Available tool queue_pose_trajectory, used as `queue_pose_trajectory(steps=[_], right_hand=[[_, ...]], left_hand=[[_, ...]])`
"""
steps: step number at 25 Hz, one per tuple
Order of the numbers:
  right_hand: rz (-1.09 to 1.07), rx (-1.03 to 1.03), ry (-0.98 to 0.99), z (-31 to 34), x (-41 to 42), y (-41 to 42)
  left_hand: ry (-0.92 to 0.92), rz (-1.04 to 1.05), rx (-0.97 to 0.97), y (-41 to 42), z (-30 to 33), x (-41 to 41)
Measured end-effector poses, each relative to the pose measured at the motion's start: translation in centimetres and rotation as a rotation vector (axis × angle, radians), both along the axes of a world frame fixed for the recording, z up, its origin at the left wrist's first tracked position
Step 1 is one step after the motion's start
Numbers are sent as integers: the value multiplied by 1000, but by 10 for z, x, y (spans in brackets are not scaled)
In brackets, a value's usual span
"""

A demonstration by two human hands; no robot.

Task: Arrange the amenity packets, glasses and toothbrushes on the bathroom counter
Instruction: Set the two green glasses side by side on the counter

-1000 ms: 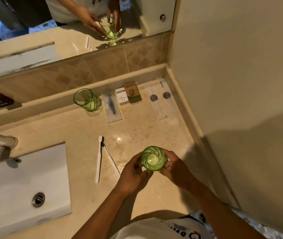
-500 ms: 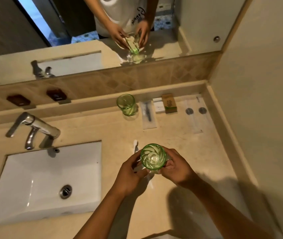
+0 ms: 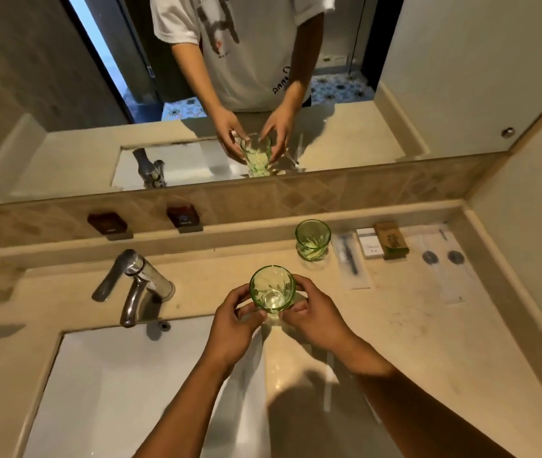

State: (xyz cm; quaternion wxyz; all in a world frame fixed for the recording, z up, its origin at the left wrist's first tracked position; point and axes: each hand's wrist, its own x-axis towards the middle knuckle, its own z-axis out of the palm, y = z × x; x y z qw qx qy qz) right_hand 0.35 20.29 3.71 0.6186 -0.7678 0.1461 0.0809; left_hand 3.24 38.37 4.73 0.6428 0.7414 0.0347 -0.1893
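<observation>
Both hands hold a green glass (image 3: 272,289) upright just above the counter, my left hand (image 3: 234,322) on its left side and my right hand (image 3: 312,314) on its right. A second green glass (image 3: 312,239) stands at the back of the counter. To its right lie a clear packet with a dark item (image 3: 350,259), a white box (image 3: 370,242), a brown box (image 3: 391,240) and two clear packets with round discs (image 3: 443,259). A white toothbrush (image 3: 329,381) lies partly under my right forearm.
A white sink (image 3: 104,385) with a chrome tap (image 3: 134,282) fills the left of the beige counter (image 3: 428,342). A mirror (image 3: 329,133) runs along the back above a tiled ledge. A wall closes the right side.
The view has swung left and up, bringing the sink and tap into sight. The glass in both hands has moved toward the back of the counter, nearer the other glass.
</observation>
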Motion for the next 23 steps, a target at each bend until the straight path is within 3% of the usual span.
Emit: queue_pose_trajectory(steps=[7, 11, 23], right_hand=[[-61, 23, 6, -34, 68, 1], [-119, 255, -10, -62, 92, 2], [-265, 18, -14, -106, 136, 15]], left_hand=[[19, 4, -14, -15, -19, 69], [70, -19, -56, -25, -36, 100], [-113, -129, -36, -23, -51, 146]])
